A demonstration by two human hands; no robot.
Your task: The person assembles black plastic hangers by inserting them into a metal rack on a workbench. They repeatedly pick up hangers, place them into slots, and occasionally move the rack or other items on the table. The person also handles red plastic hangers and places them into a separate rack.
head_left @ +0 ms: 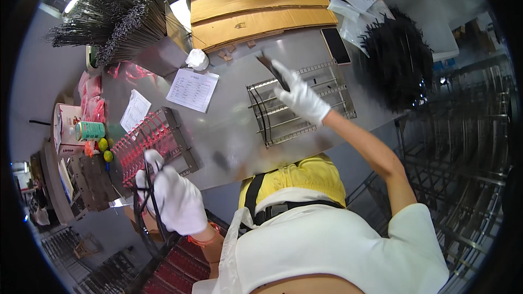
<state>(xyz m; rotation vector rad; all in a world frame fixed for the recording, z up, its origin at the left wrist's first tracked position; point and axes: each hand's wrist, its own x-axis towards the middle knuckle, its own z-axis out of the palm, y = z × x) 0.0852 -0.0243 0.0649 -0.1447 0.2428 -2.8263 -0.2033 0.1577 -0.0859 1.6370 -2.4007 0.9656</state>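
Note:
My left hand (177, 198), in a white glove, is closed around several thin black strips (150, 201) that hang in loops beside the table's front edge. Close to it lies a slotted rack with pink-red pieces (147, 141) set along it. My right hand (302, 98), gloved in white too, grips a short dark strip-like piece (273, 72), blurred by motion so its kind is unclear. This hand is over a metal wire rack (348, 98) with toothed rails. A few curved black strips (262, 114) sit across the rack's left end.
A bundle of dark wires (117, 22) fills a metal holder at the back left. Printed sheets (192, 90), a white roll (197, 60), cardboard (261, 22) and a phone (335, 46) lie on the metal table (223, 130). Black strips (395, 60) are heaped at right; a green can (90, 130) stands left.

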